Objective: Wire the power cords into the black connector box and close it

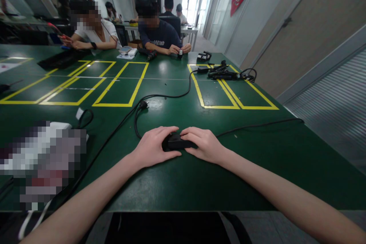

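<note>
A black power adapter (pixel 177 143) lies on the green table directly in front of me. My left hand (pixel 156 145) is curved around its left end, with the thumb and fingers on either side. Around the right end my right hand (pixel 204 145) is closed, fingertips on the adapter's top and side. From the left end a black cord loops up to a plug (pixel 143 104) lying on the table. Another black cable (pixel 257 126) runs from the right end toward the table's right edge. Parts of the adapter are hidden under my fingers.
Yellow tape rectangles (pixel 131 84) mark the green table (pixel 171 187). A pile of black cables (pixel 223 71) lies at the far right, with a cord trailing from it. Blurred items (pixel 45 156) sit at the left. Two people (pixel 161 34) (pixel 98 30) sit across the table, hands on objects.
</note>
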### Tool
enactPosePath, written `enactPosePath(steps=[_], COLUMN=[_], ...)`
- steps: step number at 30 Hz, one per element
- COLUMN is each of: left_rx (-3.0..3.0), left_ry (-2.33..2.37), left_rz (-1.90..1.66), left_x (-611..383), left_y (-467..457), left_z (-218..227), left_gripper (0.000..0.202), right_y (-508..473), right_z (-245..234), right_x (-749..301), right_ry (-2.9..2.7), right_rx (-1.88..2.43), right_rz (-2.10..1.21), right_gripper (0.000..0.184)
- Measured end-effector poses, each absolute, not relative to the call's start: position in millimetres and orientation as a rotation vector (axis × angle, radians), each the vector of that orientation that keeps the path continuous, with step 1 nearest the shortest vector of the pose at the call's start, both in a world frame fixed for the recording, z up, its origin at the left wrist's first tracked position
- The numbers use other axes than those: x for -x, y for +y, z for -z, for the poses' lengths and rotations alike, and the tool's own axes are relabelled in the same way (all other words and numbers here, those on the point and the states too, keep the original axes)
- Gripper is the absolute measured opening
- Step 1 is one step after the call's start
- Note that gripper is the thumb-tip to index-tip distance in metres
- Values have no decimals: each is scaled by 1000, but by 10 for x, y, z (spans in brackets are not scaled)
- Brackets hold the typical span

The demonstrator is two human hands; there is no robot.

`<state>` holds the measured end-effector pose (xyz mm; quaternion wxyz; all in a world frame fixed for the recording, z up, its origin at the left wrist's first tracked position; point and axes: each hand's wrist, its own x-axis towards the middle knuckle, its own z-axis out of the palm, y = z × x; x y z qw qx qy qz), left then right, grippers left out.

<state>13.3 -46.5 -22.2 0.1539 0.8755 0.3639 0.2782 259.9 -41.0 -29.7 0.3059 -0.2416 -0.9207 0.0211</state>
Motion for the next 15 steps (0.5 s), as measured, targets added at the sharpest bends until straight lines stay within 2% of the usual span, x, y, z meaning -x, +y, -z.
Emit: enactPosePath(steps=[2,5,7,12,15], left_rx=[-2459,-2349,-2278,-2304,-2425], left_ry=[1080,1105,1093,1036,1000], left_rz=[-741,-651,-651,-932,-1018], left_x=[-142,-163,-175,-167,-150], left_y=[-474,-492,-506,-528,-529], left_z=[190,145,126,137,167], left_gripper=[66,39,30,26,20], right_y=[-404,-408,-411,-402,-405], right_z=[277,262,267,260,238], right_x=[-2612,-2623,-2626,-2624,-2620], right_ry=[-2461,-2433,-2406,-2439,-2406], right_rx=[508,401,392,506,634], right_rz=[159,376,417,260,39], right_gripper=[11,14,15,12,29])
